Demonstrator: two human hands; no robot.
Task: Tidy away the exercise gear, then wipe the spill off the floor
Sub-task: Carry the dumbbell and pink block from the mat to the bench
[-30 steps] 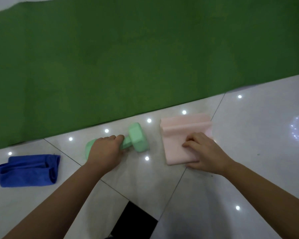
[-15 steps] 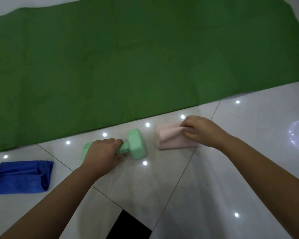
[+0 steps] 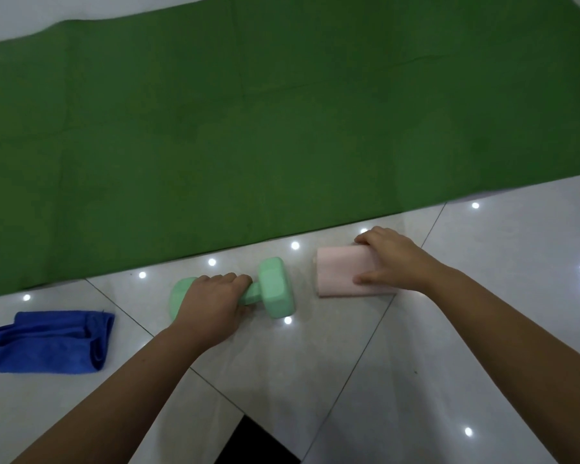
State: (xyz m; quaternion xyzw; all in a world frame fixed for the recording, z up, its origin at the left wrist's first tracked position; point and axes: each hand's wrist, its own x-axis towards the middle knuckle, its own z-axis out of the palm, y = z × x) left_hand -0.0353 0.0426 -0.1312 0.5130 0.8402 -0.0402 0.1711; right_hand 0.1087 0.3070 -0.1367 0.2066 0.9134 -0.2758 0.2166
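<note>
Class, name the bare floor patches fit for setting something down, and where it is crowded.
Bare tile lies between the blue cloth and the left hand, and right of the right hand. The green mat is bare. Crowded: the gap between green dumbbell and pink roll.

Home workout spot: green mat (image 3: 282, 128), dumbbell (image 3: 275, 289), glossy tiled floor (image 3: 449, 363).

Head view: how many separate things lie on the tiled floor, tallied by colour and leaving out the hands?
Green: 2, the green mat and the mint-green dumbbell
Pink: 1, the pink folded sheet
Blue: 1, the blue cloth
Total: 4
</note>
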